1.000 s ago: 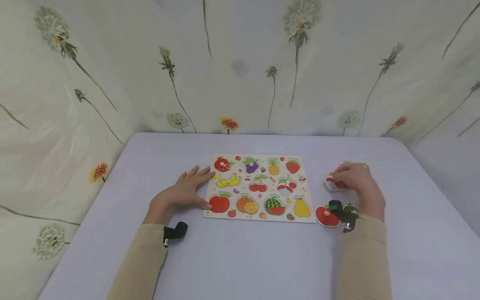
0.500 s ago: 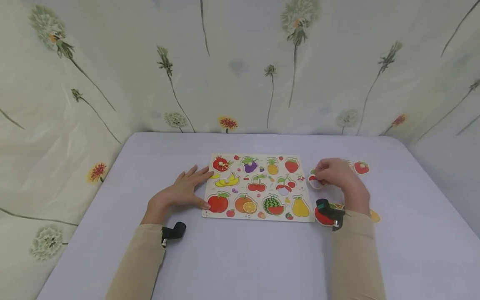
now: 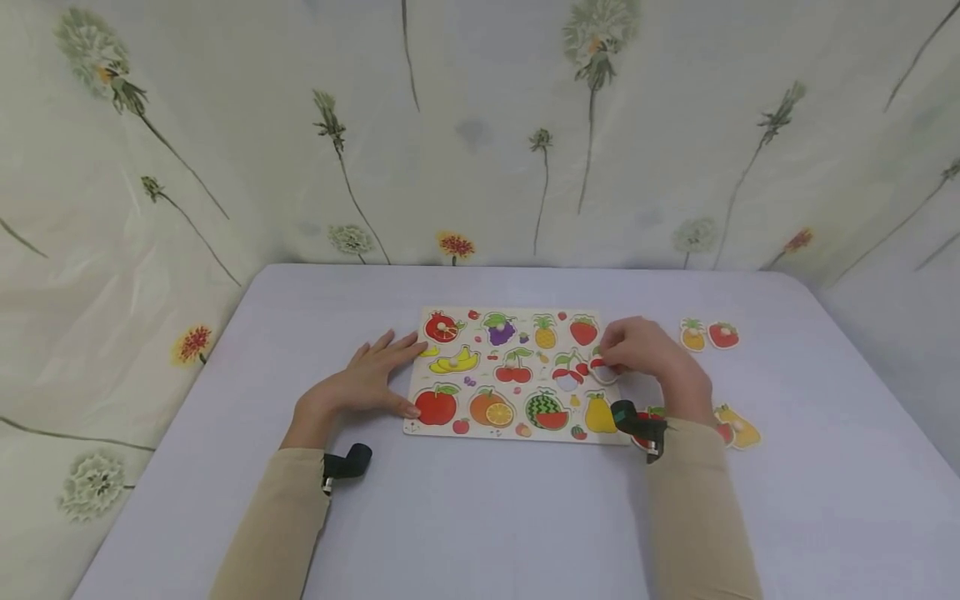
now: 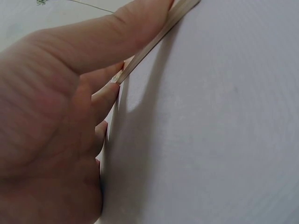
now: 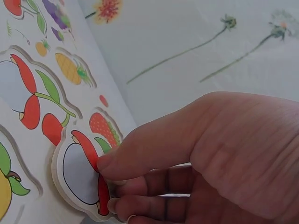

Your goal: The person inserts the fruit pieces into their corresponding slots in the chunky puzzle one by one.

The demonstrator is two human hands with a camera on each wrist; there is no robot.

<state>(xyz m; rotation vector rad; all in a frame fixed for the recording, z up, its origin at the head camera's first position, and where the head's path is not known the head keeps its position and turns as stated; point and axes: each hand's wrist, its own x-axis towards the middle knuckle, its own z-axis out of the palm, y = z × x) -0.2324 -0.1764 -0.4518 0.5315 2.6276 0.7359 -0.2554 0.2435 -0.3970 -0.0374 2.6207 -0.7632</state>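
A wooden fruit puzzle board [image 3: 431, 428] lies flat on the table. My left hand [image 3: 369, 382] rests at its left edge, fingers spread, with the thumb at the lower corner; the left wrist view shows thumb and fingertips along the board's edge [image 4: 156, 41]. My right hand [image 3: 643, 350] pinches a lychee puzzle piece [image 5: 80, 175] between thumb and fingers. The piece is tilted and overlaps the board's right edge, just right of the printed lychee recess [image 3: 567, 377]. Knobbed pomegranate [image 3: 442, 327], grape [image 3: 499, 330], banana [image 3: 455, 361] and cherry [image 3: 514, 367] pieces sit in the board.
To the board's right lie a pineapple piece [image 3: 692, 335] and a strawberry piece [image 3: 723, 335]. Nearer me are a pear piece [image 3: 740, 427] and red pieces partly hidden by my right wrist and its camera [image 3: 637, 421]. A flowered curtain [image 3: 495, 192] hangs behind the table.
My right hand has carried the lychee piece leftward from the loose pieces to the board's right edge, uncovering the pineapple and strawberry pieces. My left hand has stayed at the board.
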